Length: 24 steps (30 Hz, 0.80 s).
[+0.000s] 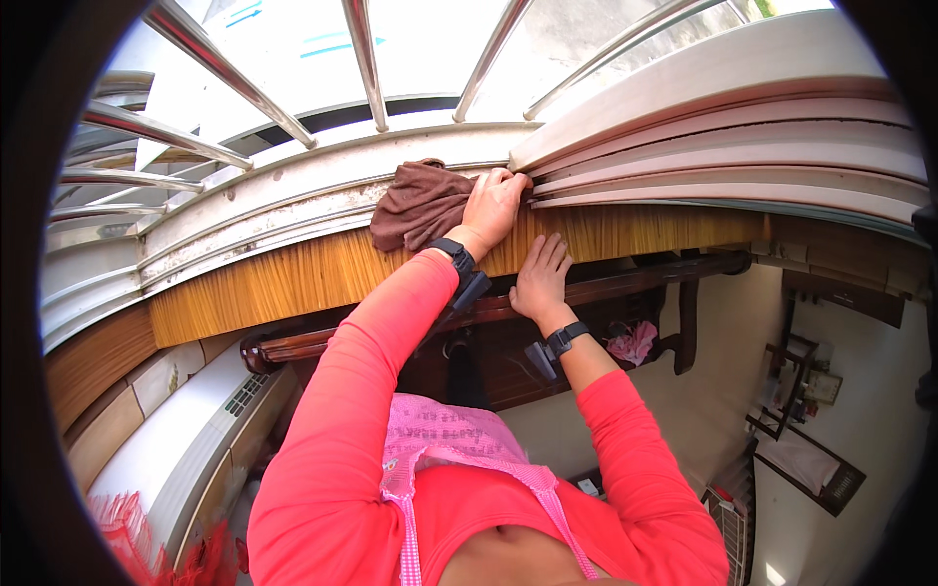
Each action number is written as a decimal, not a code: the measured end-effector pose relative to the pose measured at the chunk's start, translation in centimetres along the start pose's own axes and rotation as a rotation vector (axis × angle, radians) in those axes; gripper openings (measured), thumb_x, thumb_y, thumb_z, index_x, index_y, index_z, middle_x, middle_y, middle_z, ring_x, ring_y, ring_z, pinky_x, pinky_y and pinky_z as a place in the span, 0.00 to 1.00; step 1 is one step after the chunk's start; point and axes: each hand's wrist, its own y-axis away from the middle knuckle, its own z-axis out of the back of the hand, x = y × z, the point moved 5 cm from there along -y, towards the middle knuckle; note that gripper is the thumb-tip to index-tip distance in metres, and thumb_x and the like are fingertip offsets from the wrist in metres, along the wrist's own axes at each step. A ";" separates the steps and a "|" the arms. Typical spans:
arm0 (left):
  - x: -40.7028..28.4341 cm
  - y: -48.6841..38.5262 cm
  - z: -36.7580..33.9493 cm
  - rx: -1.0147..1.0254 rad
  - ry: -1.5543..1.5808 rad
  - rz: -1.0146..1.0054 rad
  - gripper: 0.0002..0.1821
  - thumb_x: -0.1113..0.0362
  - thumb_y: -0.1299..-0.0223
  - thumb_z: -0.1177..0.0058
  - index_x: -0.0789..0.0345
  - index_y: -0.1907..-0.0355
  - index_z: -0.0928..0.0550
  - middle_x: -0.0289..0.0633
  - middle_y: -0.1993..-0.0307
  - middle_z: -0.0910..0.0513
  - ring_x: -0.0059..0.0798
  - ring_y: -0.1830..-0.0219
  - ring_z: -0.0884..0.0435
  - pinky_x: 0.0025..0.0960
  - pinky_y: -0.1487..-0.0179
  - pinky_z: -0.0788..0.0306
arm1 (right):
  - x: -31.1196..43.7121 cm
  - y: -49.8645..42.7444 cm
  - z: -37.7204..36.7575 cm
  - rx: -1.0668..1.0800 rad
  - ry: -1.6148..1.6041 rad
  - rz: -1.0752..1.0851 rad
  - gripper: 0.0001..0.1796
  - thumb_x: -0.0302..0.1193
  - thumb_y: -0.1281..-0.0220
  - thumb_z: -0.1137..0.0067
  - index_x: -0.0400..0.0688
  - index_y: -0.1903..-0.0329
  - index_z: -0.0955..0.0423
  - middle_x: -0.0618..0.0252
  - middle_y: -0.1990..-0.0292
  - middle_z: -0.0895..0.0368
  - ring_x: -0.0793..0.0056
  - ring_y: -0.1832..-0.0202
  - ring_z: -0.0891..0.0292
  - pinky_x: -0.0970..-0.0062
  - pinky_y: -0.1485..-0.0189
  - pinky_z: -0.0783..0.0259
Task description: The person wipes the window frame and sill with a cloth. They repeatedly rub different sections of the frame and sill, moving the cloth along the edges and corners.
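Note:
My left hand (492,209) is closed on a bunched brown cloth (421,205). It presses the cloth against the window track, right by the end of the sliding window frames (703,157). The cloth spreads to the left over the white, dirt-specked lower window frame (293,209) and the wood-grain sill (278,289). My right hand (544,278) lies flat with extended fingers on the sill's front edge, holding nothing. Both wrists carry black straps with small devices.
Metal bars (366,66) stand outside the window. A dark wooden rail (601,289) of a bench runs below the sill, with pink fabric (632,343) on its seat. A white appliance (172,417) stands at the left, near red fringed material (161,542).

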 end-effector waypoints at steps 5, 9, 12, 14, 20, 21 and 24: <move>0.4 -0.2 0.3 0.146 -0.097 -0.013 0.13 0.71 0.41 0.53 0.61 0.53 0.22 0.43 0.63 0.19 0.44 0.53 0.23 0.42 0.49 0.30 | 0.1 -0.1 0.0 0.003 -0.013 -0.005 0.60 0.46 0.52 0.32 0.23 0.27 0.56 0.25 0.28 0.55 0.33 0.27 0.53 0.41 0.28 0.52; 0.3 0.3 1.2 0.209 -0.160 -0.114 0.13 0.68 0.38 0.56 0.61 0.52 0.22 0.41 0.60 0.17 0.40 0.52 0.24 0.41 0.47 0.32 | -0.2 0.1 -0.3 0.011 -0.003 0.022 0.61 0.47 0.52 0.32 0.22 0.27 0.56 0.24 0.28 0.55 0.32 0.27 0.52 0.41 0.28 0.51; 0.4 0.4 1.2 0.191 -0.121 -0.063 0.15 0.72 0.41 0.54 0.61 0.52 0.22 0.41 0.61 0.16 0.41 0.50 0.24 0.42 0.46 0.32 | -0.3 0.2 -0.2 -0.019 0.015 0.042 0.61 0.48 0.52 0.32 0.22 0.27 0.57 0.24 0.29 0.55 0.32 0.28 0.52 0.40 0.29 0.51; 0.1 0.2 0.7 0.167 -0.085 -0.045 0.16 0.74 0.44 0.52 0.61 0.52 0.22 0.41 0.61 0.16 0.42 0.50 0.24 0.42 0.45 0.32 | -0.3 0.1 -0.2 -0.021 0.015 0.034 0.60 0.47 0.52 0.33 0.22 0.27 0.56 0.24 0.29 0.55 0.32 0.28 0.52 0.40 0.29 0.51; 0.2 0.0 0.4 0.124 0.019 0.030 0.20 0.78 0.48 0.49 0.61 0.50 0.22 0.47 0.60 0.19 0.47 0.49 0.24 0.44 0.43 0.33 | 0.2 -0.1 0.0 0.010 0.015 0.014 0.59 0.46 0.51 0.34 0.22 0.27 0.55 0.24 0.29 0.55 0.31 0.28 0.53 0.39 0.28 0.52; 0.2 0.1 0.5 0.130 0.033 0.026 0.20 0.77 0.47 0.49 0.61 0.50 0.22 0.49 0.59 0.20 0.48 0.49 0.25 0.44 0.43 0.33 | 0.3 -0.1 0.0 0.004 0.025 0.008 0.59 0.47 0.51 0.34 0.22 0.27 0.55 0.24 0.29 0.55 0.31 0.28 0.53 0.39 0.28 0.52; 0.6 -0.1 0.4 0.258 0.003 0.009 0.15 0.72 0.40 0.55 0.61 0.50 0.22 0.47 0.59 0.19 0.46 0.49 0.26 0.43 0.44 0.34 | 0.4 0.0 -0.1 -0.006 0.036 0.019 0.60 0.48 0.51 0.34 0.22 0.27 0.55 0.23 0.29 0.55 0.30 0.27 0.53 0.40 0.28 0.52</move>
